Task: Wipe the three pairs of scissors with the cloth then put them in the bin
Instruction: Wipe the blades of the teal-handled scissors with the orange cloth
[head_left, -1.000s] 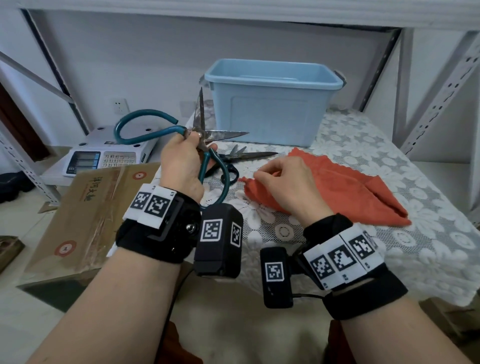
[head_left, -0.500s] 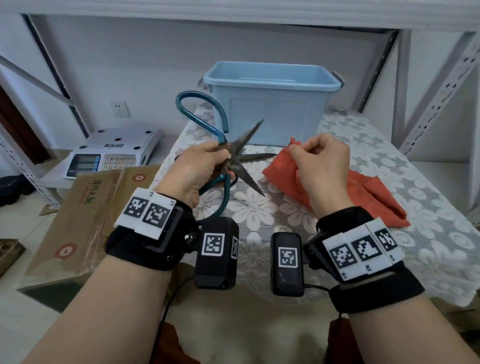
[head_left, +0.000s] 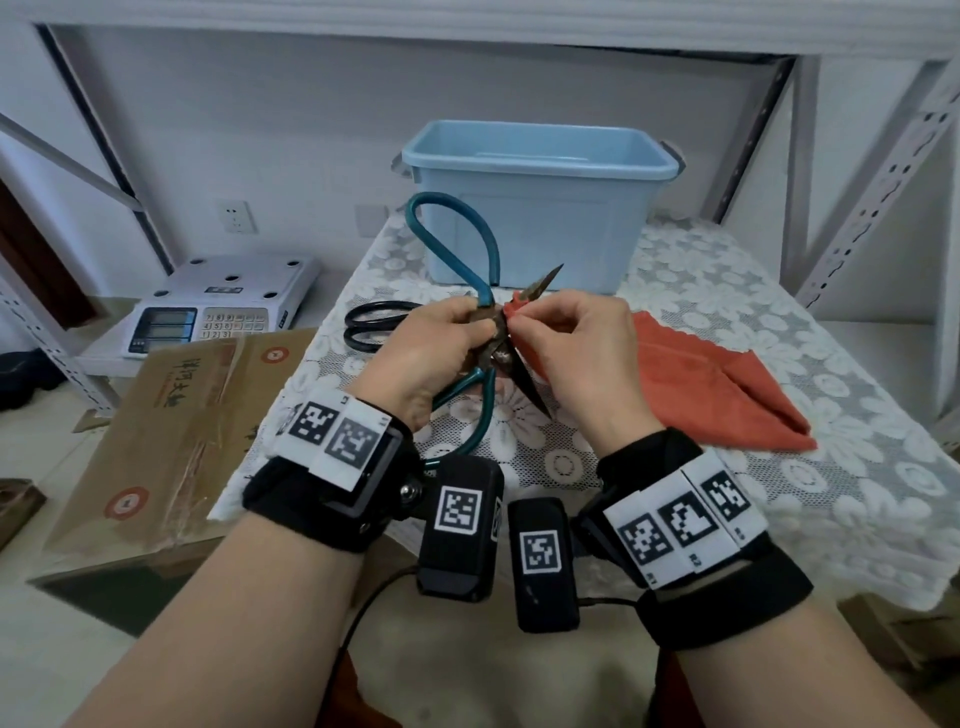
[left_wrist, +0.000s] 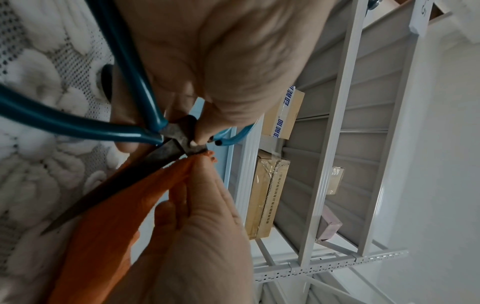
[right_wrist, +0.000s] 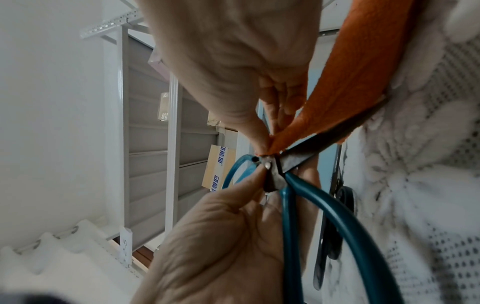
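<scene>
My left hand (head_left: 441, 343) grips the teal-handled scissors (head_left: 470, 244) at the pivot, blades spread apart above the table. In the left wrist view the thumb and fingers of my left hand (left_wrist: 205, 127) clamp those teal-handled scissors (left_wrist: 130, 123) at the joint. My right hand (head_left: 566, 343) pinches a corner of the orange cloth (head_left: 711, 379) against the blade by the pivot; the same right hand (right_wrist: 259, 139) and orange cloth (right_wrist: 345, 92) show in the right wrist view. Black-handled scissors (head_left: 374, 325) lie on the table behind my left hand. The blue bin (head_left: 540, 171) stands at the back.
A lace tablecloth (head_left: 779, 493) covers the table. A cardboard box (head_left: 171, 426) and a weighing scale (head_left: 208, 306) sit to the left, lower down. Metal shelf uprights (head_left: 883, 171) rise on the right.
The teal scissors turned so one handle loop points up. My right hand brought the cloth corner across from the right onto the blade at the pivot.
</scene>
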